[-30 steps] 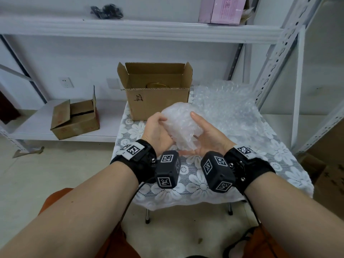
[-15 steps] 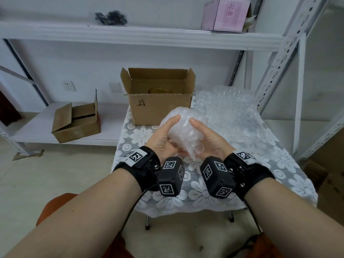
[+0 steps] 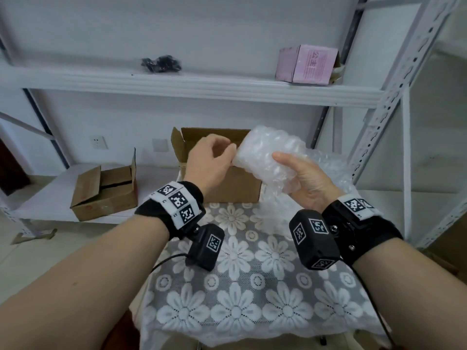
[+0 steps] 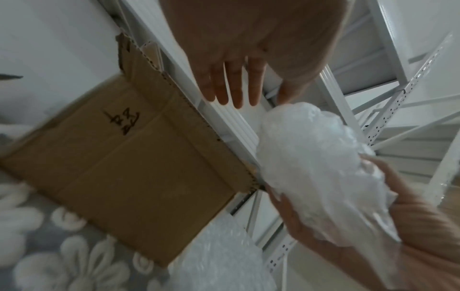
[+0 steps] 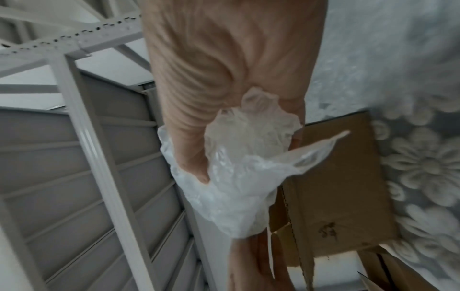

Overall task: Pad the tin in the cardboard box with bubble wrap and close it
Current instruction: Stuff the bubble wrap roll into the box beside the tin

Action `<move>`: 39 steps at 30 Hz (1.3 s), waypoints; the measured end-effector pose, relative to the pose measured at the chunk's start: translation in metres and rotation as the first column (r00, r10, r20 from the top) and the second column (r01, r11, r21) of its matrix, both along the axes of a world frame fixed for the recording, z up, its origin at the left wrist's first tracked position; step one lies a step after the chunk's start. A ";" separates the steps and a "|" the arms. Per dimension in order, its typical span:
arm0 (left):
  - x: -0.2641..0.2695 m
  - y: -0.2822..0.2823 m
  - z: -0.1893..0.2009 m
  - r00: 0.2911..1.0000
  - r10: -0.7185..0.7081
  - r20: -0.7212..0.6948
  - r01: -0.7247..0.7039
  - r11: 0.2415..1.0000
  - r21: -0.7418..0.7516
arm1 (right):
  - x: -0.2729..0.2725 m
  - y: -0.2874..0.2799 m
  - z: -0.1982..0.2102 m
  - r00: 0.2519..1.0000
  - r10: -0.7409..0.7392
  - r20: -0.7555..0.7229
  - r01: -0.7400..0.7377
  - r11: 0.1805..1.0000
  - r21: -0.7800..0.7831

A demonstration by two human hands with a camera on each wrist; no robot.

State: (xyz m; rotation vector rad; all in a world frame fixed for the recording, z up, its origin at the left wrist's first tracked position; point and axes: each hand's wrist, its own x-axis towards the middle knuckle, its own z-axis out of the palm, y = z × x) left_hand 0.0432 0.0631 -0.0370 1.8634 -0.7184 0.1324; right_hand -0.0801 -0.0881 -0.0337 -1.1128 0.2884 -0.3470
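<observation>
Right-hand grip [image 3: 307, 178] curled round the crumpled clear bubble-wrap wad [image 3: 270, 157], just short of the open brown cardboard box [image 3: 235, 183]; left hand [image 3: 209, 160] seemingly loose, beside it.

Glossy plastic bubble wrap [image 3: 267, 157], matt cardboard box [image 3: 235, 185]

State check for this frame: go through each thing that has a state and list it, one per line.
Box: on the table, flaps open.
Wad of bubble wrap: crumpled, held up by the box.
Right hand: grips the wad.
Left hand: fingers straight, thumb at the wad's edge.
Small box: on the low shelf, flaps partly open.
Pink box: on the top shelf, flap ajar.
</observation>
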 end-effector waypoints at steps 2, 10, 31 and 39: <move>0.018 -0.004 0.007 0.995 0.046 0.085 -0.053 0.995 0.088 | 0.010 -0.006 0.015 0.999 -0.044 0.027 0.045 0.998 -0.041; 0.069 -0.035 -0.005 0.989 -0.129 -0.072 0.146 0.785 0.603 | 0.063 -0.012 0.040 0.969 -0.241 -0.053 0.150 0.746 -0.649; 0.080 -0.048 -0.032 0.974 -0.205 0.091 0.017 0.472 0.881 | 0.136 -0.012 0.040 0.887 -0.251 -0.388 -0.460 -0.558 -0.691; 0.080 -0.049 -0.033 0.979 -0.188 0.084 0.015 0.469 0.883 | 0.161 -0.007 0.032 0.795 -0.373 -0.478 -0.600 -0.597 -0.532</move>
